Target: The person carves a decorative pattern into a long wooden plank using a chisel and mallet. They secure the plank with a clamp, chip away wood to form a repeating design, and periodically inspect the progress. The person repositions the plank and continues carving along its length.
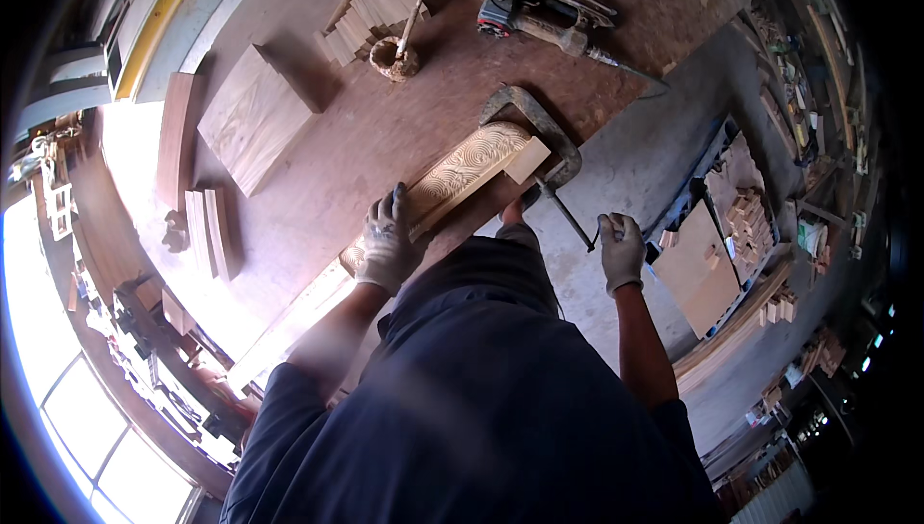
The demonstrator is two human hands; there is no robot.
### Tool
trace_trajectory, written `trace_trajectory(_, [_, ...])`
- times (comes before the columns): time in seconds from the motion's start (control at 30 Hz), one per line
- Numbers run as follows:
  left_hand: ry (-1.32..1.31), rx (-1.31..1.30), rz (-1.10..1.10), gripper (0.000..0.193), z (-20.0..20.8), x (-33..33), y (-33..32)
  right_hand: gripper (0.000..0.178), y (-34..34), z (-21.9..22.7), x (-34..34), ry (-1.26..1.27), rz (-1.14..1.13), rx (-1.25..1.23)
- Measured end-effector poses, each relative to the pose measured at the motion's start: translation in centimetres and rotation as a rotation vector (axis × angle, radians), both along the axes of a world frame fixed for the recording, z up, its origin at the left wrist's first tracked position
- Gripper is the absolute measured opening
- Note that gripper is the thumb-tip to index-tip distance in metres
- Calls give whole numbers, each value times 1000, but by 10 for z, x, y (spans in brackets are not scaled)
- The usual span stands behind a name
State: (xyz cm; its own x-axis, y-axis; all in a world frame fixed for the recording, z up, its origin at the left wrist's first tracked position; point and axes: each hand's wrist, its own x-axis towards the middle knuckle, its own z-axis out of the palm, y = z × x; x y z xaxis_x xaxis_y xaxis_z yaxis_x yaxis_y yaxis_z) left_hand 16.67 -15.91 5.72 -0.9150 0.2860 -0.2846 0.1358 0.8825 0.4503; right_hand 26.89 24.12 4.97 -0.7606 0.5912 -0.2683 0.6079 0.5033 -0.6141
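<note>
A long carved wooden board [472,163] with swirling relief lies along the near edge of the workbench. My left hand [388,243], in a pale work glove, lies on the board with its fingers stretched out. At the board's far right end, a C-clamp [546,125] grips it to the bench, with a small plain wood block [527,160] beside the carving. The clamp's screw slants down toward me. My right hand [623,250], also gloved, has its fingers curled at the thin handle on the screw's lower end; they partly hide it.
On the workbench [327,153] are a square wood panel [255,115], stacked wood strips [371,24], a pot with a brush [395,60] and a power tool [539,19]. Several boards stand at left. On the floor at right lie a flat panel [695,259] and wood offcuts [751,221].
</note>
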Motion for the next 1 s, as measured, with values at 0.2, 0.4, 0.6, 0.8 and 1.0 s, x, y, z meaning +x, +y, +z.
trace_trajectory(0.2, [8,4,0,101,4,0,0,39,-33,27,-35,72,201,133])
trace_trajectory(0.4, [58,8,-10,100,1,5,-4,48,-52,14,-65,5,224,110])
trace_trajectory(0.6, [77,-9,29,102,-7,16,-18,47,-55,3,-83,-64,163,25])
trace_trajectory(0.8, [76,20,14,102,-4,9,-19,46,-36,-36,-81,-99,-98,-258])
trace_trajectory(1.0, [71,16,-1,103,-4,6,-21,45,-37,-33,-94,-34,-122,-502])
